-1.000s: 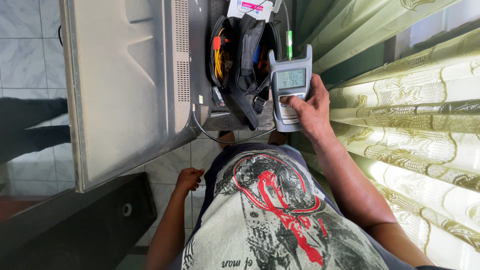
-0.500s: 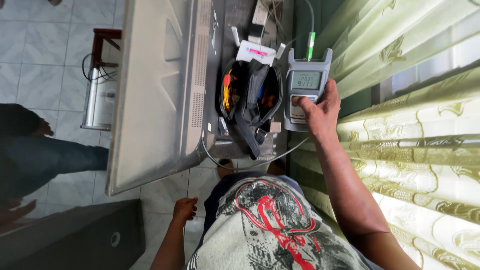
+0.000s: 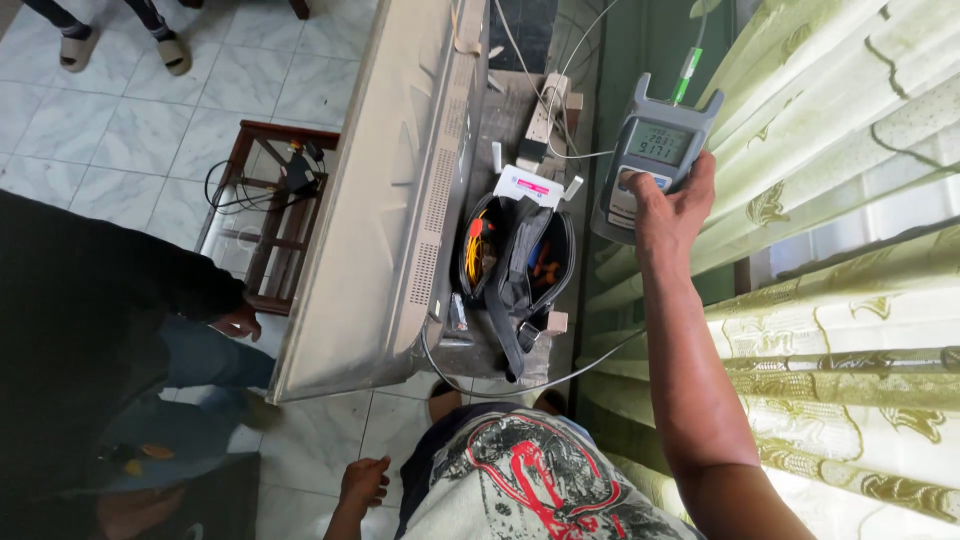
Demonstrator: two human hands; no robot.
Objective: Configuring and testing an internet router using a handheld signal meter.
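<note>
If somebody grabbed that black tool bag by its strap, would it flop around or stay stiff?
The black tool bag would probably sag, since its sides look like soft fabric and its top gapes open. It is likely heavy for its size, being stuffed with tools and coiled yellow cable. Tipped, loose things might spill out.

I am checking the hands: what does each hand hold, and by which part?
The right hand grips the grey handheld meter by its lower body, below the screen. The left hand holds nothing.
</note>
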